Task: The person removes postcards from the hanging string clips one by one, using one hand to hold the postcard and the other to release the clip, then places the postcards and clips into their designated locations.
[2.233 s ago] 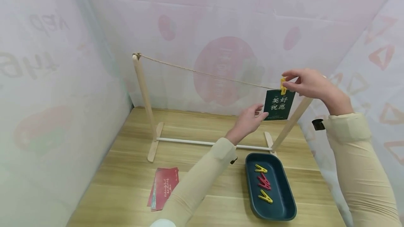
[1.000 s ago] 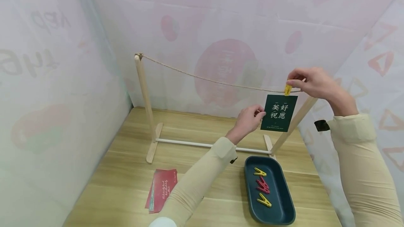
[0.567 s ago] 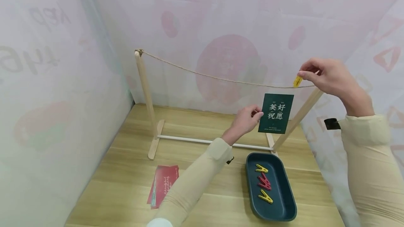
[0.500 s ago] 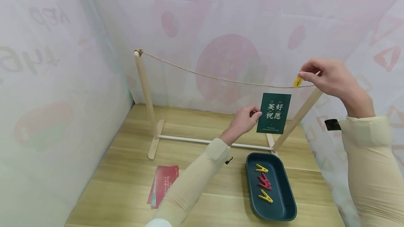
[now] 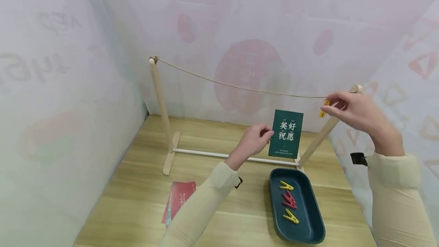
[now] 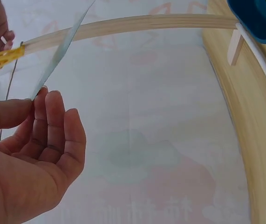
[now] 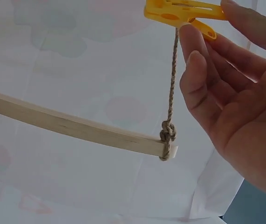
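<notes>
My left hand (image 5: 253, 140) pinches a dark green card (image 5: 286, 134) with white lettering by its left edge, thumb against fingertips. The card is upright, below the twine (image 5: 240, 87) and apart from it. Seen edge-on in the left wrist view, the card (image 6: 60, 51) rises from the thumb and fingers of my left hand (image 6: 44, 154). With my right hand (image 5: 356, 111) I pinch a yellow clothespin (image 5: 324, 109) by its handle end, close to the twine's right end. In the right wrist view the clothespin (image 7: 184, 13) has no card in it.
A wooden stand's left post (image 5: 159, 98) and right post (image 5: 320, 138) carry the twine, with a white rod (image 5: 205, 153) between their feet. A dark blue tray (image 5: 317, 228) holds several yellow and red clothespins. Red cards (image 5: 181, 197) lie stacked at the left.
The clothespin has come off the card, and the card has moved left and down in my left hand. My right hand shifted right with the clothespin, then lowered.
</notes>
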`<action>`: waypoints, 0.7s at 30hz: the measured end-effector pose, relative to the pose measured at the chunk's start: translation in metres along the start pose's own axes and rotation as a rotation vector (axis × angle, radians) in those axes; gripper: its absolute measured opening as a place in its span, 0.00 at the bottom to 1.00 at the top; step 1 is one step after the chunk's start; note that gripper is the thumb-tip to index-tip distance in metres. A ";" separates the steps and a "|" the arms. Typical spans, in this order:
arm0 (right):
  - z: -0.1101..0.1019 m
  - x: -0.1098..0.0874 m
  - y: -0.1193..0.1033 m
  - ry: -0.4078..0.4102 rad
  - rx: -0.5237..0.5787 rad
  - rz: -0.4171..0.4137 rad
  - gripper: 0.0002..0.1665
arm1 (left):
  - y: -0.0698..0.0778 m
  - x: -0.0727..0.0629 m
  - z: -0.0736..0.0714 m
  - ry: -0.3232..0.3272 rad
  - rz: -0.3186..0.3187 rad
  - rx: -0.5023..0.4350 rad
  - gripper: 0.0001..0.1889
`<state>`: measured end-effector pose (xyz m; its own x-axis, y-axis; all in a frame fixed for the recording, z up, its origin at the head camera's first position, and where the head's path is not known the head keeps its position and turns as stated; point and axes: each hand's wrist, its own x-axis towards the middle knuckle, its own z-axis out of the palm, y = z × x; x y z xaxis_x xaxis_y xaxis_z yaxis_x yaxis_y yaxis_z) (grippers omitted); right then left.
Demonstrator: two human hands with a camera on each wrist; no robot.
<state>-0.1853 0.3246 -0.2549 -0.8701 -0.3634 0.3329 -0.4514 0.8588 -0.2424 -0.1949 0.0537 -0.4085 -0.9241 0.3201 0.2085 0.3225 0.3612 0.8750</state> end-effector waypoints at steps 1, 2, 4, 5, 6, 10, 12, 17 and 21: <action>0.003 -0.004 0.001 -0.011 0.000 0.009 0.13 | -0.003 -0.003 -0.001 -0.005 -0.012 0.001 0.10; 0.007 -0.007 0.002 -0.025 -0.003 0.012 0.13 | -0.007 -0.007 -0.003 -0.008 -0.025 -0.003 0.10; 0.014 -0.014 0.004 -0.049 -0.001 0.011 0.13 | -0.014 -0.014 -0.008 -0.007 -0.043 -0.018 0.10; 0.019 -0.016 0.005 -0.062 0.003 0.011 0.14 | -0.018 -0.018 -0.011 -0.002 -0.050 -0.024 0.10; 0.023 -0.019 0.005 -0.086 0.012 0.018 0.14 | -0.022 -0.023 -0.014 0.003 -0.059 -0.030 0.10; 0.045 -0.034 0.010 -0.164 0.061 0.053 0.16 | -0.039 -0.040 -0.029 0.026 -0.118 -0.042 0.09; 0.058 -0.044 0.014 -0.199 0.109 0.082 0.17 | -0.047 -0.048 -0.036 0.031 -0.152 -0.029 0.10; 0.091 -0.067 0.021 -0.255 0.240 0.121 0.19 | -0.062 -0.064 -0.050 0.055 -0.201 -0.034 0.09; 0.116 -0.082 0.026 -0.288 0.305 0.155 0.18 | -0.072 -0.077 -0.056 0.076 -0.211 -0.060 0.08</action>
<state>-0.1485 0.3346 -0.3938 -0.9321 -0.3619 0.0146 -0.3117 0.7808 -0.5414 -0.1582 -0.0458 -0.4631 -0.9833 0.1754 0.0479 0.1094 0.3601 0.9265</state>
